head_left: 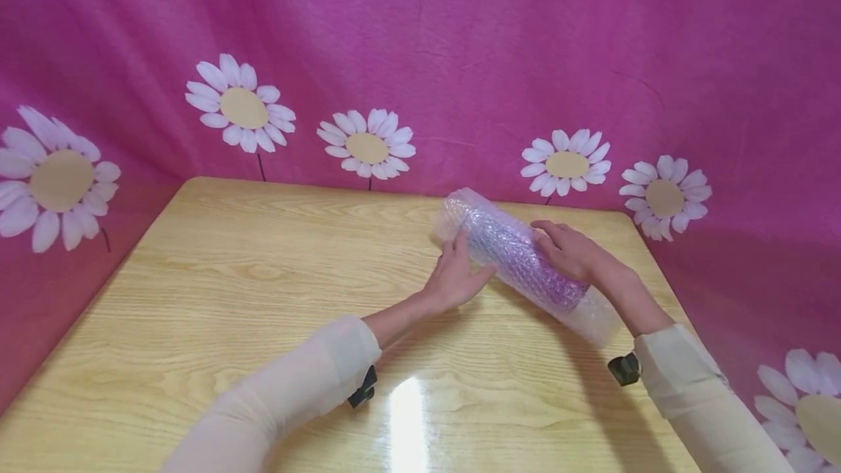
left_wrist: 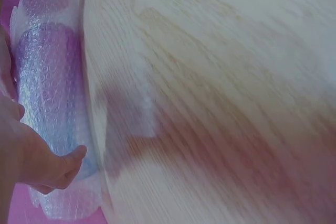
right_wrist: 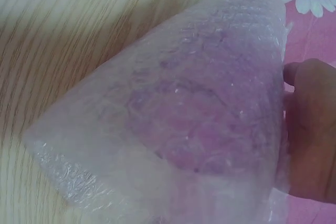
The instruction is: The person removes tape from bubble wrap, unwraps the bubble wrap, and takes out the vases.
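A cylindrical object with a purple and bluish surface, wrapped in clear bubble wrap (head_left: 506,247), lies slantwise on the right part of the wooden table. My left hand (head_left: 458,276) touches its near side toward the far end, thumb spread away from the fingers. Against the opposite side, toward the near end, rests my right hand (head_left: 570,250) with its fingers extended along the wrap. Loose bubble wrap (right_wrist: 79,171) sticks out past the purple end in the right wrist view. What exactly is inside the wrap cannot be made out.
The wooden table (head_left: 263,290) has its far edge against a pink cloth (head_left: 420,57) printed with white daisies, which also hangs at both sides. A bright light reflection (head_left: 409,422) shows near the front. Dark small devices hang beneath both sleeves.
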`<state>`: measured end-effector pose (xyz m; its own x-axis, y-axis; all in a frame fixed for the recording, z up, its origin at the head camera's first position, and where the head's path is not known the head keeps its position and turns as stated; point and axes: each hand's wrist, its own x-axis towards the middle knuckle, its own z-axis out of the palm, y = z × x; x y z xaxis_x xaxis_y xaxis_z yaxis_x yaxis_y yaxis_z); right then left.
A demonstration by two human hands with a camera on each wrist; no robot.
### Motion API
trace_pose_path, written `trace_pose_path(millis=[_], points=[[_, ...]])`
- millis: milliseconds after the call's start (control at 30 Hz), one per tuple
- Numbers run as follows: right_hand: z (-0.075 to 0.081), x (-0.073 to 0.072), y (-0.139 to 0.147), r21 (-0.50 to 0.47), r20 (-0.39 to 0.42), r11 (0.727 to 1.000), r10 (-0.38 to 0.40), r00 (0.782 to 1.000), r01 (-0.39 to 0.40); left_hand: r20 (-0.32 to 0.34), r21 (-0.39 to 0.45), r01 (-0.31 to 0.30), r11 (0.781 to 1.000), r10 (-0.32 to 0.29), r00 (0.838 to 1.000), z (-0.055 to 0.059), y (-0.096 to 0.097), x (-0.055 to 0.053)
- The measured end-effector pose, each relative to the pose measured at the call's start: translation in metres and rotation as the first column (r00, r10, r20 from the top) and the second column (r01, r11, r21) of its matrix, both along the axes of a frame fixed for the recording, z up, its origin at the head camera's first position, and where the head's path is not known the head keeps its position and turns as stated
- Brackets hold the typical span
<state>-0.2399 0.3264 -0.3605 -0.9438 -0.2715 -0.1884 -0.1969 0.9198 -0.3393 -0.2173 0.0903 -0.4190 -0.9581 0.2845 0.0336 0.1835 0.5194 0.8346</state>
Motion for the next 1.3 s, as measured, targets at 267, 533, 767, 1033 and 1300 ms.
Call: trace_pose_path(millis=[267,533,767,1033,1300], points=[[0.002,-0.003,0.003,-0.002,0.056,1.0,0.023,0.998,-0.023,0.054,0.075,-0.086,0.993,0.082,0.995,0.0,0.013,0.002],[0.005,-0.007,0.006,0.021,0.1,0.999,0.038,0.994,-0.04,0.091,0.079,-0.193,0.978,0.186,0.978,0.002,0.027,0.004],[0.003,-0.01,0.01,-0.046,0.178,0.999,0.034,0.984,-0.026,0.126,0.116,-0.256,0.96,0.241,0.962,0.003,0.035,0.006],[-0.002,-0.015,0.013,-0.156,0.241,0.988,0.024,0.97,0.014,0.19,0.189,-0.323,0.927,0.288,0.939,0.002,0.043,0.004],[-0.004,-0.017,0.016,-0.198,0.247,0.98,0.038,0.968,0.012,0.269,0.298,-0.388,0.873,0.313,0.911,-0.001,0.053,0.002]])
